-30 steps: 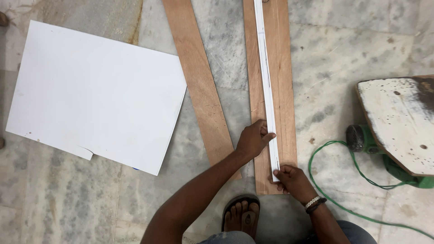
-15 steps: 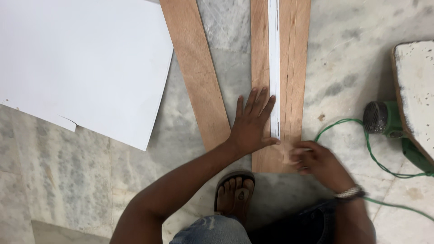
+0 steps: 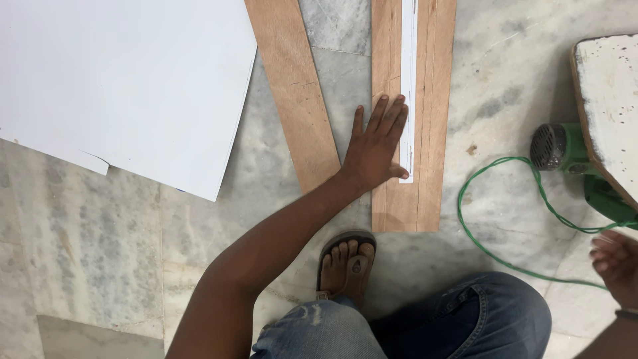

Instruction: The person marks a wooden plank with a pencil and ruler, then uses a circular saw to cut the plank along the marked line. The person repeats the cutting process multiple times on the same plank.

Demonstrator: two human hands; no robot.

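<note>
My left hand (image 3: 375, 147) lies flat, fingers spread, on a long brown wooden plank (image 3: 432, 113) on the marble floor, pressing beside a narrow white strip (image 3: 407, 86) that runs along the plank's length. My right hand (image 3: 615, 264) is at the far right edge, off the plank, blurred, with loosely curled fingers and nothing in it; a bracelet shows at its wrist. A second brown plank (image 3: 292, 86) lies angled just left of the first. My sandalled foot (image 3: 345, 262) is below the plank's near end.
A large white sheet (image 3: 119, 86) with a torn corner lies at the left. A green power tool (image 3: 565, 149) with a green cable (image 3: 495, 219) looping over the floor sits at the right, beside a worn white board (image 3: 611, 100).
My right hand has left the plank's near end and swung out to the far right. The left hand stays flat on the plank; the view has shifted closer.
</note>
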